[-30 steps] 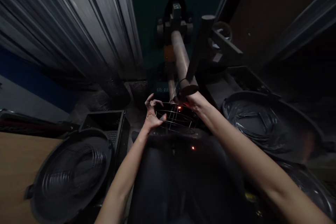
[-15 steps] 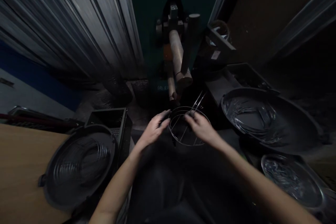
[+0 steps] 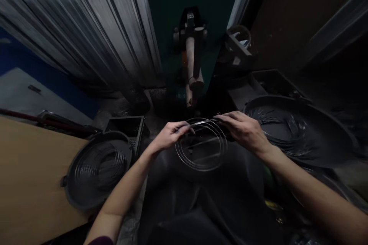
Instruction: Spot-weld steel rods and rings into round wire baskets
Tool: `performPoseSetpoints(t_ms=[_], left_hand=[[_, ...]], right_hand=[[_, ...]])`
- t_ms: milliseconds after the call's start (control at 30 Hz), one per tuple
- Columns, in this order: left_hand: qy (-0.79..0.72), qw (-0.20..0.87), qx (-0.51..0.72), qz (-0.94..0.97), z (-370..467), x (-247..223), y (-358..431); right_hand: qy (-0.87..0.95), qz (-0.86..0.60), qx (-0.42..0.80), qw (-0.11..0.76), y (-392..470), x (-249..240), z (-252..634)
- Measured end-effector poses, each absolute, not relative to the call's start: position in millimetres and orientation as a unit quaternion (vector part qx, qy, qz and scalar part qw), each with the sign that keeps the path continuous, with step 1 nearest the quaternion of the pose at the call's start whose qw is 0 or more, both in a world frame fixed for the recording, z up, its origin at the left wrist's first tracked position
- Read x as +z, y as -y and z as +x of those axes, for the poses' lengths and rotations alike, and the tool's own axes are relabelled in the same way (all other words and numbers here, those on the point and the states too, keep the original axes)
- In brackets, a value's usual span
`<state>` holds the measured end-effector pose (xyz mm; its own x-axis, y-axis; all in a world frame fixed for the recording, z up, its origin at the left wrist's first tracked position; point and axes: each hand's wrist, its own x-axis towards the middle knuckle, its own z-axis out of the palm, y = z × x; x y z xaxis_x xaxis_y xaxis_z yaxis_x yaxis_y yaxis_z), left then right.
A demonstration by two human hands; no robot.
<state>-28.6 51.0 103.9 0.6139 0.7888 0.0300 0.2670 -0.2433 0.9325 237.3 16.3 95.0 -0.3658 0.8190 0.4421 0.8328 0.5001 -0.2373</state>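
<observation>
Over my lap, a round frame of thin metal wire rings [image 3: 198,169] with cross wires hangs between my hands. My left hand [image 3: 170,134] is closed, thumb and fingers pinching the frame's upper left rim. My right hand [image 3: 246,131] is at the upper right, fingertips together on the frame's top edge, where bright wires [image 3: 203,122] run across towards the left hand. The exact grip under the right fingers is hidden. Just beyond the frame are the thick metal arms [image 3: 190,59] of a green machine [image 3: 161,15].
A round black tub [image 3: 69,191] of wire rings stands at the left, beside a dark crate [image 3: 140,130]. At the right is a larger black tub [image 3: 330,138] holding bent wires. A tan board [image 3: 34,160] lies at far left. Corrugated metal [image 3: 115,19] rises behind.
The wire frame has come nearer to my body and tilted. My right hand has moved right and turned over to the frame's top edge. The view has shifted a little.
</observation>
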Motion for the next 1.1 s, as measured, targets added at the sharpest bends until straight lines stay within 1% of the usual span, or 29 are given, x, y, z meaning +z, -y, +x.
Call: performPoseSetpoints(t_ms=[100, 167, 233, 333, 433, 500, 567, 633, 733, 867, 1100], left_hand=[[-0.374, 0.55, 0.233, 0.71, -28.6, 96.1, -59.1], [-0.409, 0.534, 0.219, 0.707, -25.1, 72.1, -60.4], [-0.446, 0.462, 0.219, 0.735, -21.2, 41.0, -58.4], [-0.457, 0.32, 0.201, 0.805, -19.4, 1.8, -54.2], [-0.45, 0.2, 0.138, 0.859, -21.3, -14.6, -53.6], [-0.45, 0.145, 0.09, 0.876, -20.7, -13.9, -55.5], [-0.447, 0.117, 0.052, 0.885, -17.6, -7.1, -59.3], [-0.44, 0.117, 0.034, 0.89, -13.9, 3.8, -65.3], [-0.425, 0.134, 0.045, 0.894, -11.8, 24.1, -78.6], [-0.4, 0.137, 0.07, 0.904, -15.5, 48.8, -99.4], [-0.407, 0.08, 0.094, 0.905, -14.4, 69.8, -126.4]], right_hand=[[0.819, -0.515, -0.029, 0.251, -10.4, 78.7, 227.0], [0.816, -0.532, -0.027, 0.222, -4.4, 57.7, 223.3], [0.819, -0.546, -0.015, 0.173, -0.4, 35.6, 221.3], [0.829, -0.552, 0.006, 0.092, -1.1, 13.5, 216.4], [0.833, -0.552, 0.003, 0.024, -7.7, 8.6, 207.3], [0.835, -0.55, -0.006, -0.014, -12.9, 11.0, 201.1], [0.834, -0.549, -0.021, -0.047, -18.1, 15.1, 197.1], [0.832, -0.549, -0.038, -0.075, -23.8, 20.3, 195.9], [0.824, -0.555, -0.056, -0.101, -34.8, 31.7, 197.1], [0.813, -0.571, -0.066, -0.095, -52.8, 54.0, 198.1], [0.804, -0.589, -0.056, -0.054, -80.5, 79.8, 198.1]])
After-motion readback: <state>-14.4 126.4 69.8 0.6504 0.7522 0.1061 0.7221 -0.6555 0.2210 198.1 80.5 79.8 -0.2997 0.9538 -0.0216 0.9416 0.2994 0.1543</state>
